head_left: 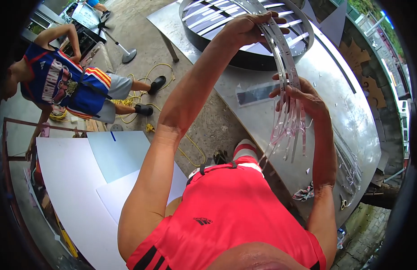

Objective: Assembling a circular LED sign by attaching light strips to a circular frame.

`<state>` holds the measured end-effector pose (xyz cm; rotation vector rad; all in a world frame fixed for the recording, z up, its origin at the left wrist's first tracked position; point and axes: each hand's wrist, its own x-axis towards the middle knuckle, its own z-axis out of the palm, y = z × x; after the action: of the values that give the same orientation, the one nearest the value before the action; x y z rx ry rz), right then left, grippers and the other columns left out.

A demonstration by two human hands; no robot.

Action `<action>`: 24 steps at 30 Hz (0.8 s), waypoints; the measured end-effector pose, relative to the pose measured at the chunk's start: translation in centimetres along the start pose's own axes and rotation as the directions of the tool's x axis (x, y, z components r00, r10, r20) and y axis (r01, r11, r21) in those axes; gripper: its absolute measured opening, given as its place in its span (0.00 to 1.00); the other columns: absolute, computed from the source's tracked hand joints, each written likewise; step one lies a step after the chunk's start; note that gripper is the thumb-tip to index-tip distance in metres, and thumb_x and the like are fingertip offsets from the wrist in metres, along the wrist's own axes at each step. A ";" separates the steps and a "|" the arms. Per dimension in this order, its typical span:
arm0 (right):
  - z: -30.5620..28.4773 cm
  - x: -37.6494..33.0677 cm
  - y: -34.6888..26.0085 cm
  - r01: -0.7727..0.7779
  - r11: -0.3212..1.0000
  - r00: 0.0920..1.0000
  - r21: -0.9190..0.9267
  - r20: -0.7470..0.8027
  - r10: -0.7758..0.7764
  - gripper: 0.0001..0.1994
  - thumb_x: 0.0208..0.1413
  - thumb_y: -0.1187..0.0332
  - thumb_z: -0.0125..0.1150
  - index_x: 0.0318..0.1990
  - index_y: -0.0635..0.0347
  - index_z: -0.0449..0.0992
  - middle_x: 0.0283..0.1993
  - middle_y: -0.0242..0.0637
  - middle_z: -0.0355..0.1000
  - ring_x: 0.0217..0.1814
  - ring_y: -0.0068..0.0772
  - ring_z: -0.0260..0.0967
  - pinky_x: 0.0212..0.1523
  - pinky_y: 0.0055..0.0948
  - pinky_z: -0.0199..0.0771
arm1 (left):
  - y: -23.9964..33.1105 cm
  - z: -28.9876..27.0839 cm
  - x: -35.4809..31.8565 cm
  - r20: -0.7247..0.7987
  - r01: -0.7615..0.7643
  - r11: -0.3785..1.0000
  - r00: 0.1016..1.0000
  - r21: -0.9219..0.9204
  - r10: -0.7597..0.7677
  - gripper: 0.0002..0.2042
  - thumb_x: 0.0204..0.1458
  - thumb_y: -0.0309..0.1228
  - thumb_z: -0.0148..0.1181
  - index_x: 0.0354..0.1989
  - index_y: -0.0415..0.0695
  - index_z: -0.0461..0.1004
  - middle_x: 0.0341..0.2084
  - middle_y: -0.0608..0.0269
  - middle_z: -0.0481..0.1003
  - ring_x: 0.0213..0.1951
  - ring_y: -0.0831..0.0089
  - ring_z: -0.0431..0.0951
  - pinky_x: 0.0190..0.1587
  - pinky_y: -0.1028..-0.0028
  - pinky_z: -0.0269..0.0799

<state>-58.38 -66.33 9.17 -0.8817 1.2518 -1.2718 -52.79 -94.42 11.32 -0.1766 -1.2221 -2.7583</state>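
A bundle of long, thin, flexible silvery strips runs between my hands, held over the metal table. My left hand is the farther one, gripping the bundle with some fingers stretched past it. Lower down and nearer, my right hand closes its thumb and fingers round the same strips. Their loose, partly see-through ends fan out below it. Just beyond, a large round drum-like frame with a dark side wall stands on the table, with pale strips laid across its inside. The far end of the bundle passes out of view.
On the metal table lie a clear pouch with a dark piece, more loose strips, a crumpled cloth and scissors. White panels are at left. Another person stands near a yellow cord on the floor.
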 end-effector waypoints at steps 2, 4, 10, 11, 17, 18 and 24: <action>-0.1 2.0 -0.7 0.024 1.000 1.000 0.015 -0.007 -0.024 0.30 0.61 0.56 0.69 0.64 0.64 0.68 0.44 0.50 0.81 0.38 0.40 0.84 0.42 0.37 0.86 | 1.3 -1.8 1.5 0.002 0.019 1.000 1.000 -0.023 -0.019 0.22 0.70 0.33 0.51 0.68 0.36 0.59 0.67 0.40 0.65 0.67 0.35 0.67 0.67 0.36 0.65; -1.1 4.4 -1.4 0.012 0.999 0.998 -0.041 -0.056 -0.014 0.28 0.61 0.57 0.70 0.62 0.64 0.70 0.43 0.50 0.82 0.38 0.38 0.83 0.42 0.35 0.85 | 2.0 -3.6 3.4 -0.017 0.060 0.997 0.998 -0.045 -0.061 0.22 0.70 0.33 0.50 0.67 0.36 0.59 0.67 0.40 0.66 0.67 0.36 0.68 0.67 0.36 0.65; -4.7 10.9 -2.7 0.070 0.992 0.985 0.103 -0.166 -0.053 0.24 0.59 0.58 0.72 0.55 0.66 0.74 0.39 0.47 0.81 0.40 0.39 0.84 0.42 0.35 0.86 | 4.7 -9.0 10.4 -0.013 0.093 0.996 0.996 -0.008 -0.093 0.24 0.70 0.33 0.50 0.66 0.27 0.59 0.64 0.36 0.68 0.65 0.41 0.71 0.67 0.42 0.69; -5.0 12.0 -2.8 0.076 0.989 0.982 0.124 -0.179 -0.053 0.24 0.59 0.59 0.72 0.55 0.67 0.74 0.38 0.46 0.81 0.41 0.38 0.84 0.41 0.36 0.87 | 4.9 -9.9 11.9 -0.037 0.116 0.992 0.992 -0.053 -0.118 0.23 0.71 0.33 0.47 0.66 0.27 0.58 0.62 0.34 0.69 0.63 0.36 0.72 0.66 0.39 0.69; -8.8 19.2 -5.0 0.163 0.985 0.947 0.065 -0.290 -0.137 0.27 0.56 0.63 0.75 0.59 0.66 0.71 0.45 0.46 0.79 0.42 0.37 0.83 0.33 0.38 0.89 | 7.0 -17.9 20.7 -0.066 0.101 0.989 0.992 -0.108 -0.109 0.28 0.71 0.36 0.45 0.69 0.25 0.49 0.61 0.26 0.67 0.61 0.28 0.71 0.61 0.36 0.73; -9.1 20.0 -5.2 0.173 0.981 0.945 0.093 -0.296 -0.138 0.27 0.57 0.63 0.75 0.59 0.66 0.71 0.45 0.46 0.79 0.41 0.37 0.83 0.33 0.37 0.89 | 8.1 -19.9 22.1 0.141 0.294 0.849 0.956 -0.440 -0.258 0.28 0.71 0.35 0.45 0.69 0.26 0.47 0.62 0.23 0.64 0.60 0.24 0.70 0.60 0.31 0.72; -12.1 26.2 -7.3 0.203 0.972 0.911 0.119 -0.387 -0.143 0.27 0.58 0.66 0.73 0.60 0.67 0.68 0.48 0.47 0.78 0.39 0.36 0.83 0.33 0.36 0.91 | 7.6 -25.9 29.3 0.001 -0.072 0.959 0.997 -0.275 0.076 0.25 0.74 0.38 0.37 0.66 0.26 0.49 0.59 0.22 0.64 0.55 0.22 0.73 0.60 0.32 0.72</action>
<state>-74.94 -90.99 9.60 -0.6638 1.3672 -1.7195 -82.02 -120.58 4.10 -0.2580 -0.8098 -2.8520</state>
